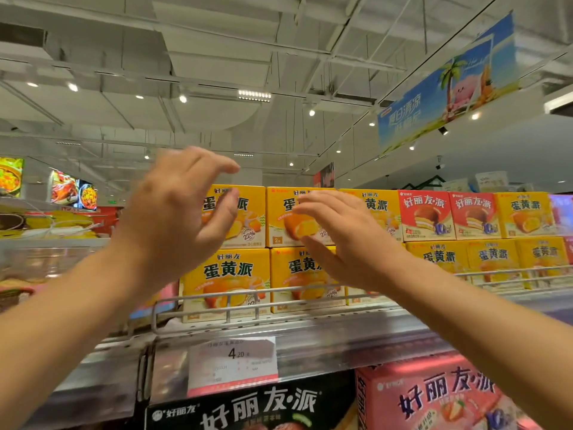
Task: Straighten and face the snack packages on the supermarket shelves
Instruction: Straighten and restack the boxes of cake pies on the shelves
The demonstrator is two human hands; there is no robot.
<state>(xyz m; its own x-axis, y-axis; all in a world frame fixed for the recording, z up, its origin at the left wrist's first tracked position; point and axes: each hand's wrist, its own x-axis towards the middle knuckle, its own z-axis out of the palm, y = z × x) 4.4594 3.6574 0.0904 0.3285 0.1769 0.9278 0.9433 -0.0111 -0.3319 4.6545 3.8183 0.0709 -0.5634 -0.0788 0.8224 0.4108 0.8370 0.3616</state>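
Both hands, left hand (183,209) and right hand (347,243), spread-fingered before stacked yellow boxes (231,274), gripping nothing.

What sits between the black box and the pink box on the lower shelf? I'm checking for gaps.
Nothing in the head view: the black box and the pink box stand side by side under the shelf rail, with no package between them.

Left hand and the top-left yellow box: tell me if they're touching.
Cannot tell. In the head view the left hand overlaps the top-left yellow box, fingers spread and blurred, with no plain contact or gap.
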